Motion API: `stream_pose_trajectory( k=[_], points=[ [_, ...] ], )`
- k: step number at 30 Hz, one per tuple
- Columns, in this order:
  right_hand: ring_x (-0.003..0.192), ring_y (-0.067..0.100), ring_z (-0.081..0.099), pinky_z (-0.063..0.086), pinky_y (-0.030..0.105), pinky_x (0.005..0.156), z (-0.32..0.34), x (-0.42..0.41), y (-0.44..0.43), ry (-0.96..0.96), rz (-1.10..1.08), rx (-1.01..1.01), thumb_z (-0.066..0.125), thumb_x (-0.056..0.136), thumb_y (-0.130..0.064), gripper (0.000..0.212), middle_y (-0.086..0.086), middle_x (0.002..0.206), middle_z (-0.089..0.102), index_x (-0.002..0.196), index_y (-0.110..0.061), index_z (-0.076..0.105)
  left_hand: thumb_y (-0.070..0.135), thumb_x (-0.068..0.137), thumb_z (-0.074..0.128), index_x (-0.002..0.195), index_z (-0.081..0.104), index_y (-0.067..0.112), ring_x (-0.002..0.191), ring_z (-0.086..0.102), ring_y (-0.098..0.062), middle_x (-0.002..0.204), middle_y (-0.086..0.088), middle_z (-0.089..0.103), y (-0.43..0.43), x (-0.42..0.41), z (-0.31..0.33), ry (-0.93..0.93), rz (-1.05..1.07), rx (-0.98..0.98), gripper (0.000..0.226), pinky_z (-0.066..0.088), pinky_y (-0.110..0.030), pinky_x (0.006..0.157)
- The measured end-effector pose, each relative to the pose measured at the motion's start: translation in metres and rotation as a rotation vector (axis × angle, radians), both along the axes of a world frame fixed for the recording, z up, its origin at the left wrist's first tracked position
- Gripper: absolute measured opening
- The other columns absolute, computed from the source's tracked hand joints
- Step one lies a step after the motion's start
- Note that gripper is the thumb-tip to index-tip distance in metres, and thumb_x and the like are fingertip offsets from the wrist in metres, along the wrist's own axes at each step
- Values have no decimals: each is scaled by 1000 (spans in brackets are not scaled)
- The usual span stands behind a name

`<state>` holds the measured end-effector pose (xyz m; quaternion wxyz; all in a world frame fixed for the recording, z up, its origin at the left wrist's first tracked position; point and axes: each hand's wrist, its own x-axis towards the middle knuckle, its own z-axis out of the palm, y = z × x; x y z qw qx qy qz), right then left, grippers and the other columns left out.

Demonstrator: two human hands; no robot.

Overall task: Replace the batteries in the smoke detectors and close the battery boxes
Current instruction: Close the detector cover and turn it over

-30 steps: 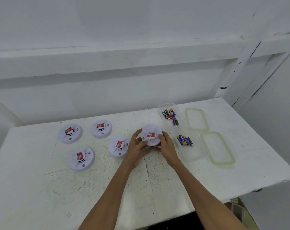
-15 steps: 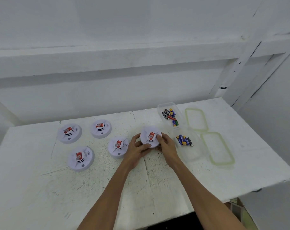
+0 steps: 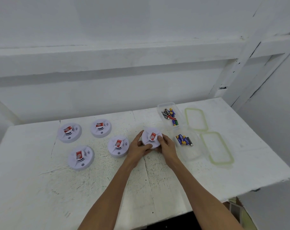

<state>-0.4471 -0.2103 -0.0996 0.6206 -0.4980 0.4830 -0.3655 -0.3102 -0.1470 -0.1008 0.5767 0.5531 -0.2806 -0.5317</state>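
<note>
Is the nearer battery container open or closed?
Open: the nearer battery container has no lid on; a green-rimmed lid lies on the table beside it.

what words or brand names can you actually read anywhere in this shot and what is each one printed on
"PKCELL": on the blue and yellow battery in the near clear box.
White lettering on the black batteries in the far clear box: too blurred to read.
Print on the red label of the held smoke detector, and on the other four detectors' labels: too small to read.
</note>
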Motion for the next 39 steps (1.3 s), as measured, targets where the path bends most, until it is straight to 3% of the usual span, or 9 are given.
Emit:
stream_pose_trajectory(
  k=[4, 10, 16, 26, 36, 39],
  points=[
    [105, 25, 71, 59, 48, 88, 3, -3, -1, -29, 33, 16, 55, 102, -28, 27, 4, 114, 74, 124, -19, 68, -7, 89, 73, 150, 49, 22, 117, 70, -22, 136, -3, 67, -2, -2, 3, 10, 13, 11, 72, 62, -31, 82],
    [106, 25, 70, 59, 45, 89, 4, -4, 0, -51, 47, 22, 54, 103, -24, 28, 5, 116, 74, 126, -16, 67, -6, 89, 73, 151, 49, 22, 119, 70, -22, 139, -3, 67, 0, -1, 3, 6, 0, 16, 73, 62, -34, 86],
    [103, 23, 71, 60, 44, 86, 8, -3, 4, -58, 30, 27, 54, 102, -23, 21, 2, 112, 75, 118, -24, 69, -8, 89, 71, 150, 50, 23, 115, 72, -19, 136, -2, 68, 0, -1, 4, 18, -3, 13, 71, 61, -30, 82],
    [106, 23, 70, 59, 47, 89, 2, -4, 1, -39, 36, 30, 55, 102, -27, 28, 4, 117, 73, 126, -18, 67, -7, 88, 73, 150, 50, 21, 116, 71, -20, 137, -2, 68, 0, -1, 2, 17, -1, 4, 72, 62, -31, 82],
    [103, 23, 71, 61, 42, 83, 2, -3, -1, -54, 16, 47, 57, 101, -25, 30, 5, 115, 74, 127, -14, 67, -5, 89, 73, 151, 50, 24, 120, 69, -21, 138, 0, 67, 0, -2, -1, -6, 5, -5, 72, 62, -36, 87],
    [95, 18, 71, 59, 26, 68, 5, -4, 1, -63, 1, 52, 56, 101, -23, 29, 8, 113, 74, 125, -13, 67, 4, 96, 67, 145, 54, 30, 117, 71, -22, 133, 2, 70, 1, 0, 0, 15, -7, 19, 57, 62, -40, 91]
  ],
)
